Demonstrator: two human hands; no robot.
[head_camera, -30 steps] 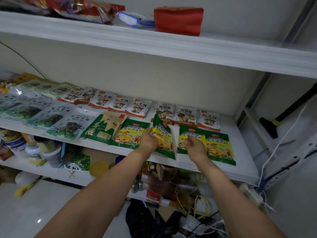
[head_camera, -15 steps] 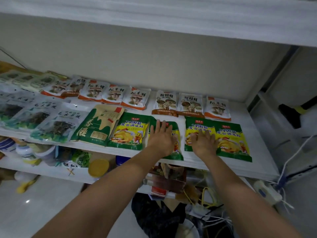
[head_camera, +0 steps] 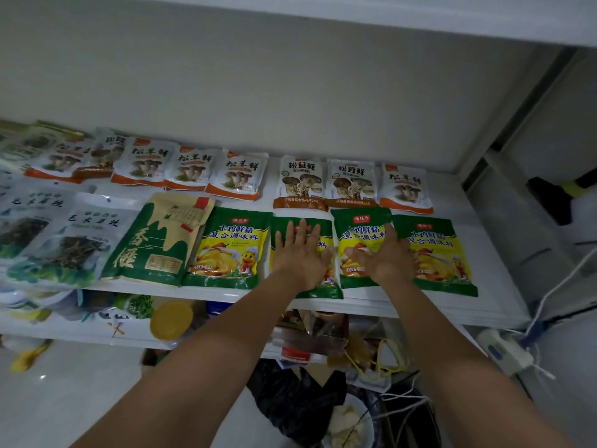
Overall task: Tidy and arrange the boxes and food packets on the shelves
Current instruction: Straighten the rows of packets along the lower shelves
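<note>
Green packets (head_camera: 229,250) lie four abreast along the front of the shelf (head_camera: 420,310), their long axes running front to back. Nearest, the second packet (head_camera: 328,281) sticks out past the shelf's front edge, sitting lower than its neighbours. The left hand (head_camera: 300,253) lies flat on it, fingers straight and slightly spread, pointing at the wall (head_camera: 290,92). Just beside it, the right hand (head_camera: 384,260) rests on the third packet (head_camera: 358,227), fingers loosely straight and aimed left, thumb up; whether it presses or only touches is hard to tell. That packet's right side seems to overlap the fourth packet (head_camera: 436,253). The likely move is a push straight away, but only a thin strip of bare shelf separates the second packet from the mushroom packets (head_camera: 300,182) behind. Wider bare shelf lies right of the fourth packet.
</note>
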